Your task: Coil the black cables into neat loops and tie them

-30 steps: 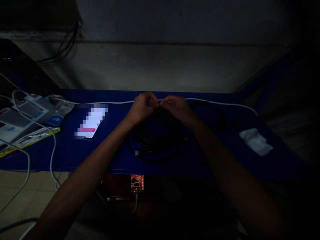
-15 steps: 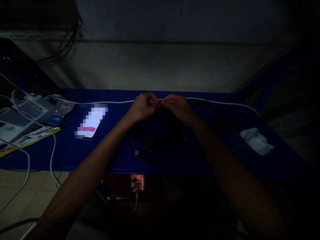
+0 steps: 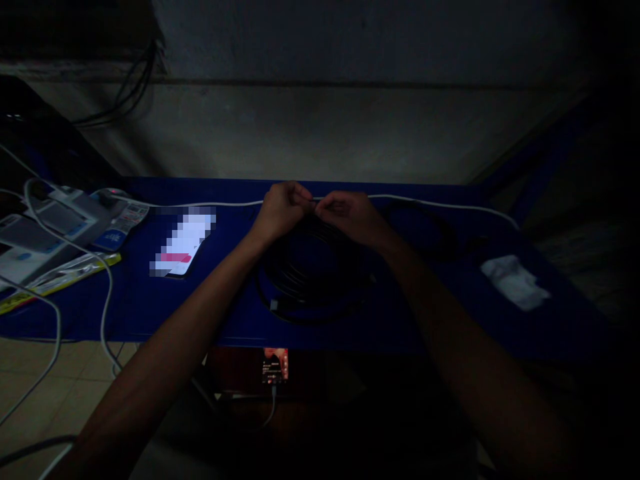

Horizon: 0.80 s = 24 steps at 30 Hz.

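In dim light, a coil of black cable (image 3: 310, 283) lies on the blue table (image 3: 225, 313) in front of me. My left hand (image 3: 280, 212) and my right hand (image 3: 350, 217) are both closed at the coil's far edge, fingertips nearly touching, pinching the black cable between them. One plug end of the cable (image 3: 274, 305) sticks out at the coil's near left side. What exactly the fingertips hold is hard to make out in the dark.
A white cable (image 3: 440, 205) runs along the table's far side. A lit phone (image 3: 183, 245) lies to the left, with white devices (image 3: 60, 223) and loose white cords beyond it. A crumpled white tissue (image 3: 515, 281) is at the right. A second lit phone (image 3: 275, 367) sits below the table edge.
Both hands have shifted slightly up and to the left while staying pinched together at the cable. The coil has hardly moved.
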{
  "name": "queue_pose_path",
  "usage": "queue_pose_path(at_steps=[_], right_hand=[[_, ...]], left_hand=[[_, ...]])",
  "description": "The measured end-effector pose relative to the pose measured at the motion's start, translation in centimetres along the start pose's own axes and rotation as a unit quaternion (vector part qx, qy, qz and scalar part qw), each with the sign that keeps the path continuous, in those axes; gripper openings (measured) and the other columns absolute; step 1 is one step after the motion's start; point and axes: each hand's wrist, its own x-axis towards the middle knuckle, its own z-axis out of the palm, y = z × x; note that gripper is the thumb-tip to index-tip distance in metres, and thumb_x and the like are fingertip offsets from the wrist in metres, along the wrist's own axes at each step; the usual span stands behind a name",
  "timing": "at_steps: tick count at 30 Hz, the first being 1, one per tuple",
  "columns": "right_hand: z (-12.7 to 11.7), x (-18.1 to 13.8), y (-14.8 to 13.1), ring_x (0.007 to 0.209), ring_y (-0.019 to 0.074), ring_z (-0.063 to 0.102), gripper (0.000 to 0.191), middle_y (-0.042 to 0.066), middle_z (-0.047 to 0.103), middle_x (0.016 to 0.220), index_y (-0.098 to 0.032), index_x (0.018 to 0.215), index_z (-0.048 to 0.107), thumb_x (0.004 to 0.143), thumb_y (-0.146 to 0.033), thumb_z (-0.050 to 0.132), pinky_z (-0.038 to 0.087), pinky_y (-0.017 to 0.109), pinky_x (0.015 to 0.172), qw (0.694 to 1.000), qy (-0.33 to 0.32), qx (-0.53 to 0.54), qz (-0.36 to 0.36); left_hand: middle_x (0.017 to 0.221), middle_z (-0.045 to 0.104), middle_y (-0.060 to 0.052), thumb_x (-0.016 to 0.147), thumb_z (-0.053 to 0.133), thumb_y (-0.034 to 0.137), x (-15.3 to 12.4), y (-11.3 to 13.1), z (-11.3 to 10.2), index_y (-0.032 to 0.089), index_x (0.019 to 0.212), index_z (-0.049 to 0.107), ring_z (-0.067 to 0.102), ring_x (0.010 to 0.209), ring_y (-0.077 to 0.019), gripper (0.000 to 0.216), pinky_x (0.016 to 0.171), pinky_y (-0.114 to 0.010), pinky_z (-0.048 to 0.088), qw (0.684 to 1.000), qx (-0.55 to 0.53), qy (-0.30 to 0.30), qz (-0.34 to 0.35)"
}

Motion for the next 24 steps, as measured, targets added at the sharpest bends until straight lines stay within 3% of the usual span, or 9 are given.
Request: queue_pose_path(at_steps=[7, 15, 24], right_hand=[[0.22, -0.04, 0.01, 0.095, 0.0269, 0.074, 0.028, 0.006, 0.08, 0.096, -0.025, 0.091, 0.077, 0.082, -0.051, 0.083, 0.06, 0.046, 0.092, 1.0, 0.016, -0.001, 0.0], [0.29, 0.09, 0.28, 0.096, 0.0283, 0.075, 0.033, 0.007, 0.08, 0.097, -0.025, 0.09, 0.078, 0.079, -0.056, 0.086, 0.062, 0.046, 0.089, 1.0, 0.023, 0.006, 0.008], [0.38, 0.21, 0.5, 0.093, 0.0288, 0.075, 0.04, 0.007, 0.08, 0.093, -0.025, 0.088, 0.078, 0.074, -0.06, 0.089, 0.062, 0.045, 0.085, 0.999, 0.025, 0.024, 0.014]], left_hand=[[0.081, 0.075, -0.006, 0.082, 0.077, 0.019, -0.3, 0.77, -0.09, 0.015, 0.093, 0.069, 0.067, 0.069, -0.0152, 0.014, 0.065, -0.029, 0.052, 0.999, -0.029, -0.011, -0.008], [0.087, 0.076, -0.007, 0.074, 0.076, 0.007, -0.2, 0.68, 0.0, 0.014, 0.094, 0.069, 0.072, 0.077, -0.0161, 0.022, 0.071, -0.03, 0.057, 0.997, -0.058, -0.044, -0.003], [0.088, 0.077, -0.008, 0.07, 0.078, 0.007, 0.05, 0.41, -0.03, 0.012, 0.09, 0.071, 0.072, 0.08, -0.0158, 0.022, 0.076, -0.03, 0.057, 0.996, -0.069, -0.054, 0.002]])
